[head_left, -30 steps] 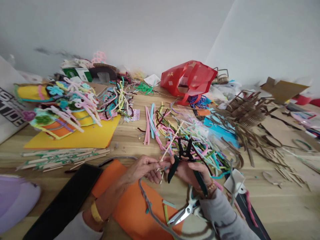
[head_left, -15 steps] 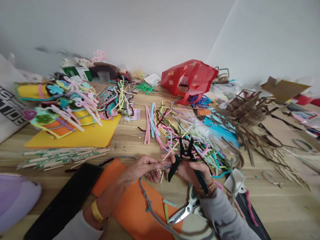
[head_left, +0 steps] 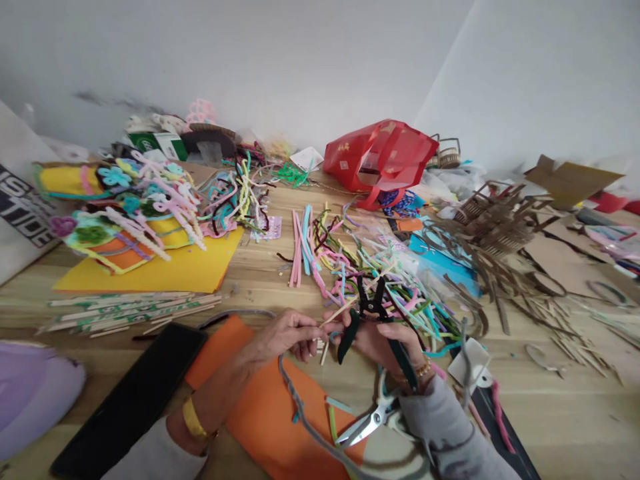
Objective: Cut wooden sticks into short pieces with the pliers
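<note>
Pinched fingers of my left hand (head_left: pixel 290 333) hold thin wooden sticks, and one stick (head_left: pixel 340 310) points up to the right. My right hand (head_left: pixel 383 347) grips black wire strippers (head_left: pixel 371 308) with dark green handles; their jaws are spread and point away from me. The right thumb lies on one handle, while the right fingertips meet the sticks beside my left hand. Below both hands lie orange sheets (head_left: pixel 270 413) and a grey pipe cleaner (head_left: pixel 300 407). Scissors (head_left: pixel 367 423) with pale handles rest partly on the orange sheet, blades apart.
Coloured pipe cleaners (head_left: pixel 410 300) are heaped beyond my hands. At left are paper-wrapped sticks (head_left: pixel 130 310), a yellow sheet (head_left: pixel 210 267) with pipe-cleaner flowers, and a black phone-like slab (head_left: pixel 130 400). A red bag (head_left: pixel 380 157) stands at the back; brown woven baskets (head_left: pixel 495 217) sit right.
The stick in my left hand has tilted slightly lower. Both hands stay almost in place, with the wire strippers still held spread; the whole view has shifted slightly.
</note>
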`<control>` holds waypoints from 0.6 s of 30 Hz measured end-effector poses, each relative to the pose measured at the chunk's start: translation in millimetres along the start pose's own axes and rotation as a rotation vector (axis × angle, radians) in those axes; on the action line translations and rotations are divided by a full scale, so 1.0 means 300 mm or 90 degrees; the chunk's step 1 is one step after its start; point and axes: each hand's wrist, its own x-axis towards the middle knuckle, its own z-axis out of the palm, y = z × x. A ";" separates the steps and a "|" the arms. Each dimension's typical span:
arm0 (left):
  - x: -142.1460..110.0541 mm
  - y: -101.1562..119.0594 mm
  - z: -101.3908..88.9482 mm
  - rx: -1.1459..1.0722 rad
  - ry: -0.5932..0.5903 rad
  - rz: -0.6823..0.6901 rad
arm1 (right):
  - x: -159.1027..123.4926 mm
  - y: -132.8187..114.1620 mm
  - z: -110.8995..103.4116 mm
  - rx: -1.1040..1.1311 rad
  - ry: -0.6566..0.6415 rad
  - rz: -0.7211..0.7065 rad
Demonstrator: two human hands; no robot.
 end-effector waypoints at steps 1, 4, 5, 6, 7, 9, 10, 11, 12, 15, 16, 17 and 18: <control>-0.001 0.005 -0.003 0.000 -0.008 -0.002 | 0.001 -0.002 0.001 -0.005 -0.001 0.003; -0.008 0.030 -0.009 -0.002 -0.024 -0.018 | 0.003 -0.002 0.001 -0.014 -0.004 0.009; -0.010 0.036 -0.009 -0.001 -0.027 -0.022 | 0.004 -0.001 0.000 -0.013 -0.003 0.008; -0.011 0.038 -0.009 0.003 -0.030 -0.023 | 0.004 0.000 -0.001 -0.010 -0.002 0.007; -0.011 0.036 -0.008 0.007 -0.029 -0.019 | 0.003 0.001 -0.002 -0.006 0.001 0.005; -0.008 0.025 -0.004 0.012 -0.022 -0.004 | 0.002 0.003 -0.002 -0.001 0.003 0.002; -0.005 0.017 -0.002 0.012 -0.019 0.003 | 0.002 0.003 0.000 0.000 0.003 0.000; -0.004 0.011 -0.001 0.011 -0.016 0.010 | 0.002 0.003 0.002 0.000 0.001 0.000; -0.003 0.008 -0.001 0.008 -0.015 0.014 | 0.003 0.003 0.004 0.000 -0.003 0.000; -0.009 0.022 -0.003 -0.010 -0.023 0.001 | 0.005 0.003 0.014 -0.006 -0.019 0.007; -0.013 0.032 -0.004 -0.017 -0.028 -0.012 | 0.005 0.003 0.018 -0.008 -0.023 0.008; -0.016 0.044 -0.005 -0.024 -0.032 -0.026 | 0.006 0.003 0.021 -0.010 -0.027 0.008; -0.019 0.054 -0.005 -0.031 -0.035 -0.039 | 0.006 0.002 0.024 -0.013 -0.031 0.008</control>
